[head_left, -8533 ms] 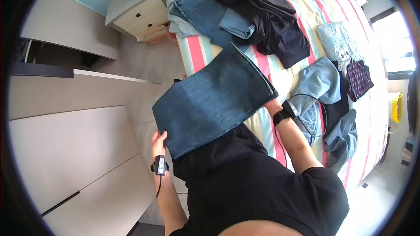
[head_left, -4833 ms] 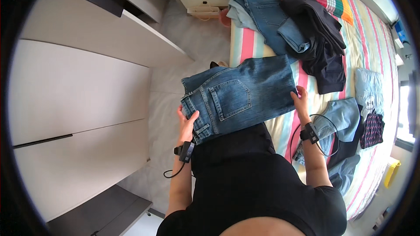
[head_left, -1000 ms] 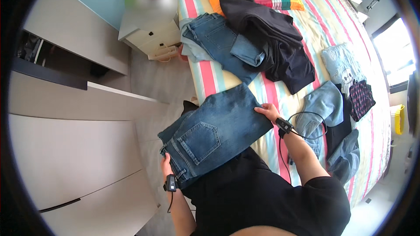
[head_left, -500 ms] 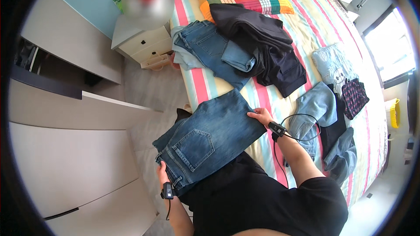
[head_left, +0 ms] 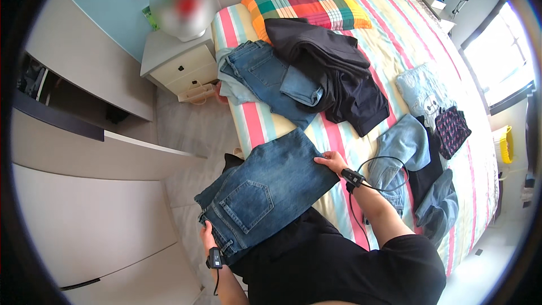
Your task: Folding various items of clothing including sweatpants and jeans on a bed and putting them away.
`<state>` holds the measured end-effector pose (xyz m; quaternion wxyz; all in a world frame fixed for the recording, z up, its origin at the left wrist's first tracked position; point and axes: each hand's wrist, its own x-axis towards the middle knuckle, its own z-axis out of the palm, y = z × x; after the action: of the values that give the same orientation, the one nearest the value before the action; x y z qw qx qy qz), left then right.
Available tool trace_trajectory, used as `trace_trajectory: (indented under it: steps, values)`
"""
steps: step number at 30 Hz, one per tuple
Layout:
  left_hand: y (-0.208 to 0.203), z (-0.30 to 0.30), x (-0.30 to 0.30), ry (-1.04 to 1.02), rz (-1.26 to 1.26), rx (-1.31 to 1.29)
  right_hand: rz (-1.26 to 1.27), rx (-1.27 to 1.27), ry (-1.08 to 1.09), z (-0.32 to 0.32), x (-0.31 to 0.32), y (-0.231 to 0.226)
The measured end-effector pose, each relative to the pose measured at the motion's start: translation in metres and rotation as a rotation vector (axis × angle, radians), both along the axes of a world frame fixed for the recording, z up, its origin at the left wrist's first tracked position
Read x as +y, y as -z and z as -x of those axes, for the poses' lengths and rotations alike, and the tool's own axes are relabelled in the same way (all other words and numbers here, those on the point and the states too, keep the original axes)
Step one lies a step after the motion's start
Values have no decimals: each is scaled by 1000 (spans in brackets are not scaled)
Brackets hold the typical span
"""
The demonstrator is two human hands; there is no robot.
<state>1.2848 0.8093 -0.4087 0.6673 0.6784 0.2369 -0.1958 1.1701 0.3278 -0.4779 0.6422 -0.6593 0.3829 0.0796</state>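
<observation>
A pair of folded dark blue jeans (head_left: 282,175) is stretched between my hands, over the near left edge of the bed. My left hand (head_left: 208,236) grips the waistband, thumb on top, beside a stitched back pocket. At the other end, my right hand (head_left: 332,161) pinches the edge of the folded leg. The fingers under the denim are hidden. Just beyond lie another pair of blue jeans (head_left: 259,73) and a heap of black clothing (head_left: 322,51). Light blue denim (head_left: 403,141) lies right of my right wrist, which wears a black cabled device.
Past the clothes on the striped bed (head_left: 257,127) rests a plaid pillow (head_left: 316,8). Farther right are a pale blue printed garment (head_left: 423,87) and a dark patterned one (head_left: 453,133). A nightstand (head_left: 180,68) stands at the back left, and an open drawer (head_left: 130,141) juts out at left.
The view has tilted slightly, so the bed and room sit lower in the picture. Both hands keep their hold on the jeans, which stay nearly in place.
</observation>
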Motion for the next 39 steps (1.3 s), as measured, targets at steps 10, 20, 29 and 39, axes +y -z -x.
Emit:
trace_trajectory:
  steps: [10, 20, 29, 39]
  values:
    - [-4, 2, -2, -37, 61, -4, 174, -7, -105, -5, -4, 2]
    - [9, 0, 10, -7, 11, -7, 229, 116, -224, -21, -10, -16]
    - [12, -2, 9, 27, -43, 13, 296, 132, -203, -17, -8, -16]
    - [3, 1, 6, 12, -66, 6, 306, 143, -170, -15, -1, -27]
